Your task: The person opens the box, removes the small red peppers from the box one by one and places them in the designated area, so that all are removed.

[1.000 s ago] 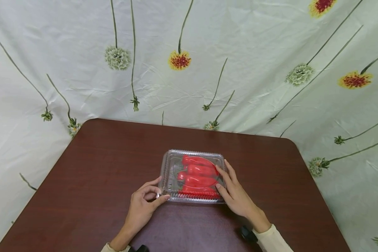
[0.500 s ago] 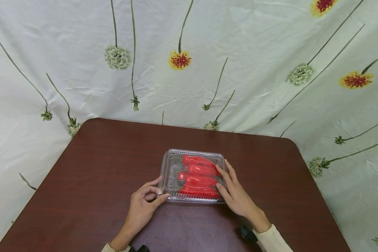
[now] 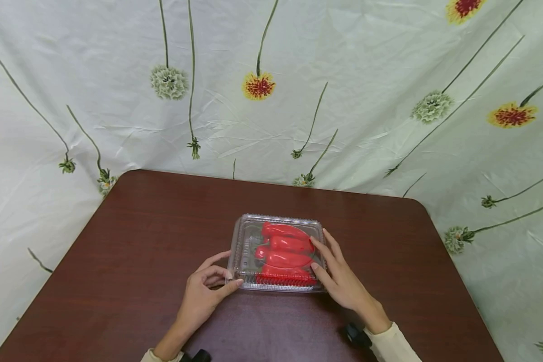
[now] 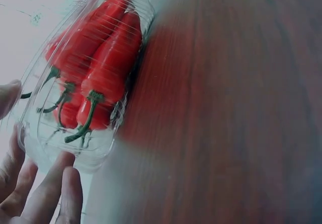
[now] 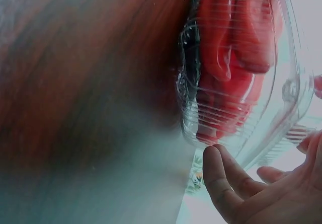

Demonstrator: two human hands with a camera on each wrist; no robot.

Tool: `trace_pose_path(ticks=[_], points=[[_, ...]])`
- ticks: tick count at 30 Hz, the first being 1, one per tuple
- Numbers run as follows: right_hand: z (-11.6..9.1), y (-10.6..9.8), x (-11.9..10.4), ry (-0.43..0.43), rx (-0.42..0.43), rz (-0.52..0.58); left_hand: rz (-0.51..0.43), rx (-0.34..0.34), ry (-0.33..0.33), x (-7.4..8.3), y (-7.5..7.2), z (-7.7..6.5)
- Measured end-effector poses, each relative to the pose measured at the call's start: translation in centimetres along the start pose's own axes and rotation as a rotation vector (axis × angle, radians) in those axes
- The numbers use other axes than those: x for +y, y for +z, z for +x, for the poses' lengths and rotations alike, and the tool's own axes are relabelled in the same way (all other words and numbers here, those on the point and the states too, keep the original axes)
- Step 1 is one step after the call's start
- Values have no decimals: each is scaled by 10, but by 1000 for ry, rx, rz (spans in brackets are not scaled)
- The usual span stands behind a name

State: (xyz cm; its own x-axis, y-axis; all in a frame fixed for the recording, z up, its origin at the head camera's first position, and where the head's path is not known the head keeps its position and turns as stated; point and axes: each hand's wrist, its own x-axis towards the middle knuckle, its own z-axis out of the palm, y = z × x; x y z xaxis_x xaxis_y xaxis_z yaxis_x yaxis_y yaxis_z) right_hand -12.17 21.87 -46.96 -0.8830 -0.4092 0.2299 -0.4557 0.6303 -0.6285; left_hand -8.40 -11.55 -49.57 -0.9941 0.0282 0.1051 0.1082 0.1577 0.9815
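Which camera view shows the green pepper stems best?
The left wrist view: the green stems appear large and distinct there. The head view shows them small and faint; the right wrist view shows red peppers, but no stems.

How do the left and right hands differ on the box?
The left hand is at the near left corner of the box; the right hand is at its right side. The left hand's finger and thumb pinch the corner, while the right hand's fingers lie straighter. Both touch the box.

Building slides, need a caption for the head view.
Left hand and right hand touch a clear container of red peppers on a brown table.
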Motion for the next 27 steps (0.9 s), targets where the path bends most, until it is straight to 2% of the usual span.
trace_pose_path(ticks=[7, 12, 27], points=[[0, -2, 2, 12, -15, 8, -39, -61, -16, 0, -5, 1], [0, -3, 3, 12, -22, 20, -49, -82, 21, -3, -7, 2], [-18, -11, 10, -10, 73, 123, -66, -191, 66, -5, -16, 2]])
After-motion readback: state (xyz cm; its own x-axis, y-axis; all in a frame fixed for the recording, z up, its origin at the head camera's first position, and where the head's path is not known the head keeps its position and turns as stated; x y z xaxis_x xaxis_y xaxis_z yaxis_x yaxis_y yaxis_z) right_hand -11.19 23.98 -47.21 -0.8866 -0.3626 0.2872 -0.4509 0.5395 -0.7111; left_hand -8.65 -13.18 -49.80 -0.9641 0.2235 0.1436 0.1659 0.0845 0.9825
